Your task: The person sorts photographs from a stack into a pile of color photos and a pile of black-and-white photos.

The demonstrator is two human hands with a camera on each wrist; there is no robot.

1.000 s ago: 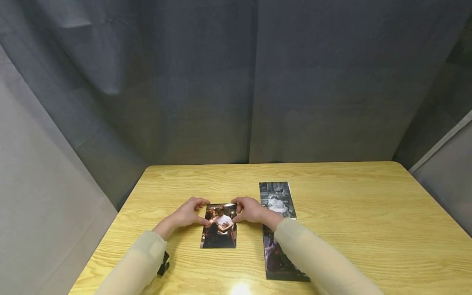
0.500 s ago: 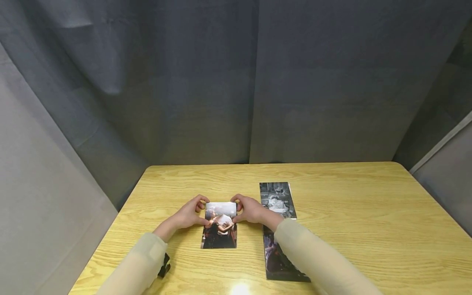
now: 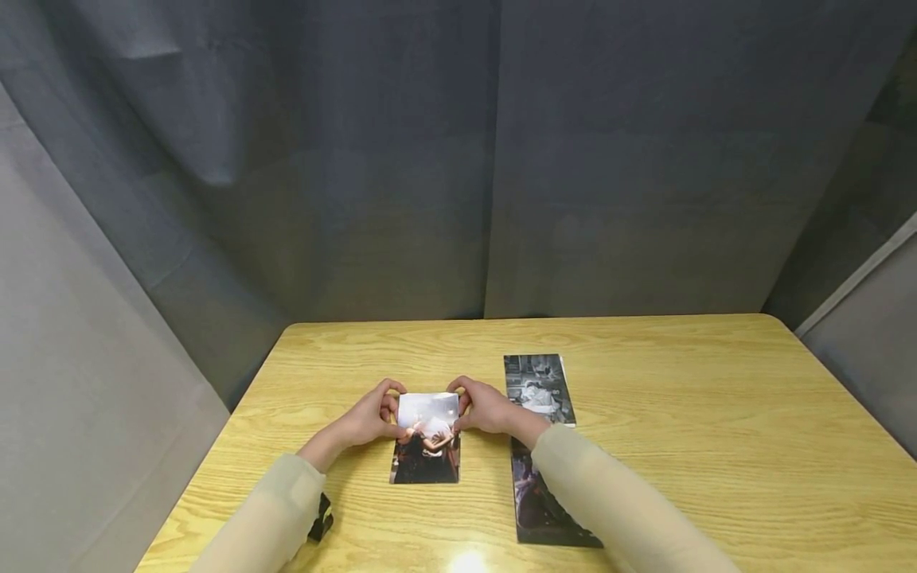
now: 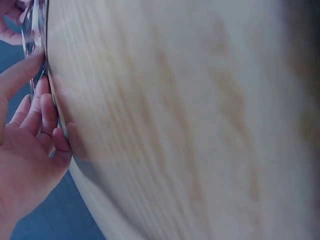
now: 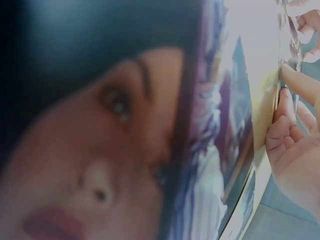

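Near the middle of the tabletop (image 3: 645,398) lies the photo (image 3: 426,446), and I have its far edge lifted and curling toward me, so that the white back shows. My left hand (image 3: 367,418) pinches the far left corner and my right hand (image 3: 485,407) pinches the far right corner; both are clamped on the print, thumb against fingers. The near edge rests on the wood.

To do this fold well, I judge that both corners must travel at the same height and speed, otherwise the crease will run crooked. I would bring the far edge down exactly onto the near edge, check that the side edges meet, and only then press flat from the centre outward. The paper looks glossy and may slip, so a firm but light pinch is better.

Just to the right, the strip of other photos (image 3: 540,430) lies partly under my right sleeve (image 3: 616,509); I should not drag it.
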